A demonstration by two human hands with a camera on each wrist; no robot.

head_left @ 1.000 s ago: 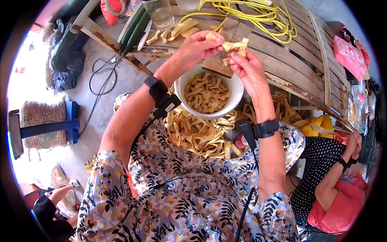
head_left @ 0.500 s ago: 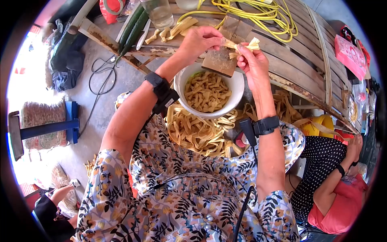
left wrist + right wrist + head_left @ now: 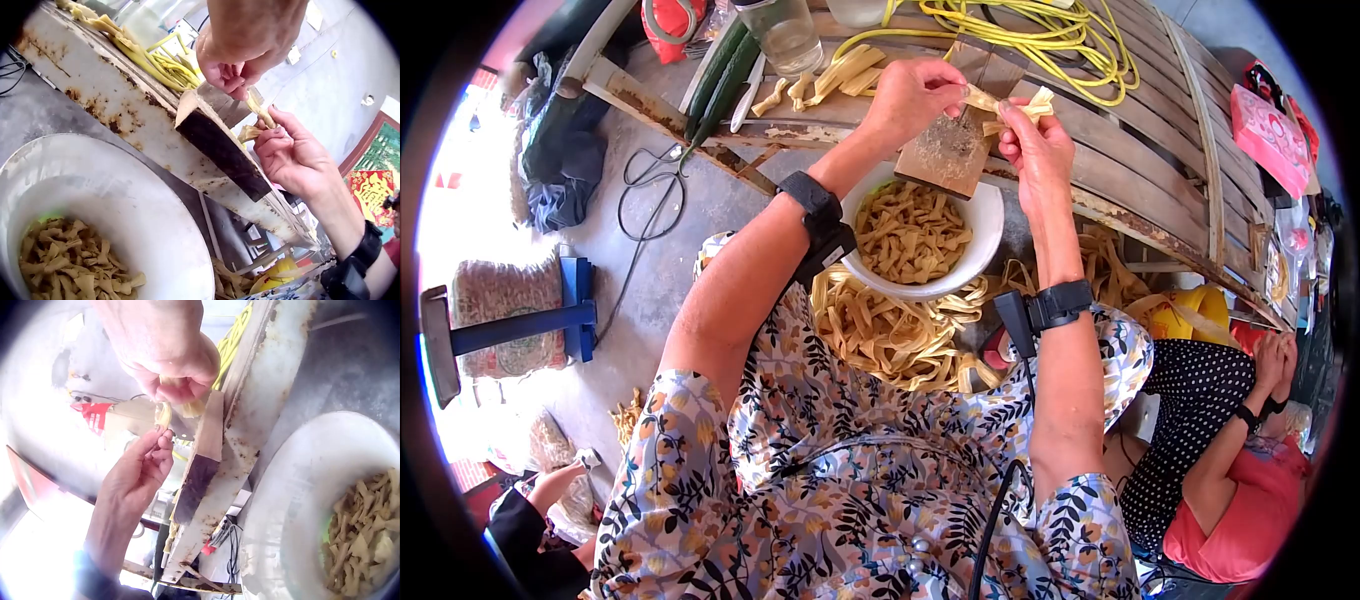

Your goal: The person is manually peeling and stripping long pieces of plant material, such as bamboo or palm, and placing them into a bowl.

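Both hands hold a pale yellow folded strip [image 3: 1032, 106] above a wooden board [image 3: 945, 155] at the bench edge. The left hand [image 3: 912, 98] pinches one end between thumb and fingertips. The right hand [image 3: 1038, 145] grips the bunched part, with loose ends sticking out past its fingers. In the left wrist view the strip [image 3: 256, 109] runs between the two hands; in the right wrist view a thin end [image 3: 164, 415] is pinched by the left fingertips. Below the board, a white bucket [image 3: 987, 235] holds many short knotted pieces [image 3: 910, 230].
Long loose strips [image 3: 880, 330] lie by the lap under the bucket. On the slatted bench [image 3: 1145, 150] are cucumbers [image 3: 725, 80], a white-handled knife [image 3: 748, 95], a glass jar [image 3: 788, 45], several yellow pieces [image 3: 850, 70] and yellow cable [image 3: 1090, 55]. Another person [image 3: 1240, 490] sits at the right.
The hands have shifted right with the strip, whose bunched ends now stick out above the right fingers. The left hand has moved from the thick part to a thin end.
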